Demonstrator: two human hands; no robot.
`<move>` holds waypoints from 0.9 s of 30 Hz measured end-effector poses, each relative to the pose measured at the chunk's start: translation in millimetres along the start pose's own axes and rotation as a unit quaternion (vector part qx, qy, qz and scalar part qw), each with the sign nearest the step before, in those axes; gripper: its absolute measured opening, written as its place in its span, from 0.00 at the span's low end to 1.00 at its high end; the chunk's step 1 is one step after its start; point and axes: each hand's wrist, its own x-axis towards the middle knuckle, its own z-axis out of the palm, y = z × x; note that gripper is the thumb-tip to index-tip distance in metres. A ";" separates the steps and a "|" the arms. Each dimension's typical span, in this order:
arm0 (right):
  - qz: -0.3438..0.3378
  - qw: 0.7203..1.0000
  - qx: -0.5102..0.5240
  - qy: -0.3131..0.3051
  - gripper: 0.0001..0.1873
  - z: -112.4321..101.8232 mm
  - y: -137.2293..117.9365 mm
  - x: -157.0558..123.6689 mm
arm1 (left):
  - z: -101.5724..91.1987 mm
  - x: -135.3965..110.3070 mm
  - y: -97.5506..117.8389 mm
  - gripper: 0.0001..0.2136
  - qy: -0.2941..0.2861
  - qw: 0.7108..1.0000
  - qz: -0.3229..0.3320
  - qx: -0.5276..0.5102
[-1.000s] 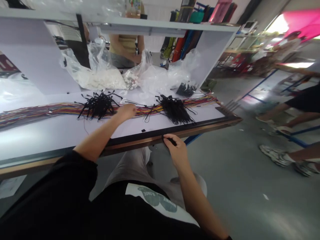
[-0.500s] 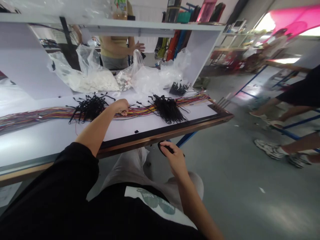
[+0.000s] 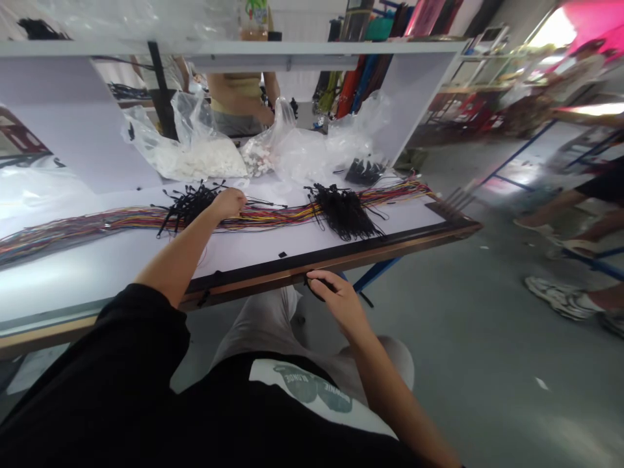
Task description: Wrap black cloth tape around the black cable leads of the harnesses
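Observation:
My left hand [image 3: 231, 203] is over the colored wire bundle [image 3: 277, 218], at the right side of a pile of short black cables [image 3: 190, 207]. Its fingers are closed and partly turned away, so whatever they grip is hidden. Thin black leads [image 3: 266, 203] lie just right of it. Below the table's front edge, my right hand [image 3: 341, 304] is wrapped round a black, round-edged object [image 3: 319, 289] whose kind I cannot tell. A second heap of black cables [image 3: 348, 214] lies across the wires to the right.
Clear plastic bags [image 3: 302, 153] with small white parts stand at the back under a shelf [image 3: 292, 47]. A small black piece [image 3: 283, 255] lies near the table's dark front rim [image 3: 322, 260]. A co-worker [image 3: 238, 97] stands behind the shelf; other people are at the right.
The view has swung a little left. My left hand has drawn back toward the left cable pile; my right hand keeps its grip under the edge. The co-worker's hand has lowered.

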 end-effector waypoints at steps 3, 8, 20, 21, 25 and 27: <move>-0.002 1.000 -0.007 0.006 0.10 -0.4 -1.2 -3.5 | 4.5 10.1 8.3 0.09 0.032 0.998 0.043 0.017; 0.010 1.000 0.001 0.015 0.12 -1.2 -3.6 -6.6 | -4.7 19.0 26.0 0.08 0.088 0.995 0.051 -0.013; -0.047 0.993 0.100 -0.032 0.29 -4.8 -20.5 -10.9 | 80.6 -148.5 56.1 0.08 -0.068 0.905 0.006 -0.419; -0.056 0.993 0.098 -0.034 0.31 -4.5 -20.8 -13.0 | 85.5 -154.5 58.0 0.09 -0.055 0.910 0.013 -0.410; -0.082 0.994 0.076 -0.002 0.25 -3.0 -21.7 -19.8 | 95.9 -165.7 65.7 0.07 -0.020 0.939 0.068 -0.338; -0.083 0.995 0.048 0.011 0.22 -2.6 -22.9 -21.8 | 97.7 -168.9 68.8 0.07 -0.003 0.949 0.094 -0.302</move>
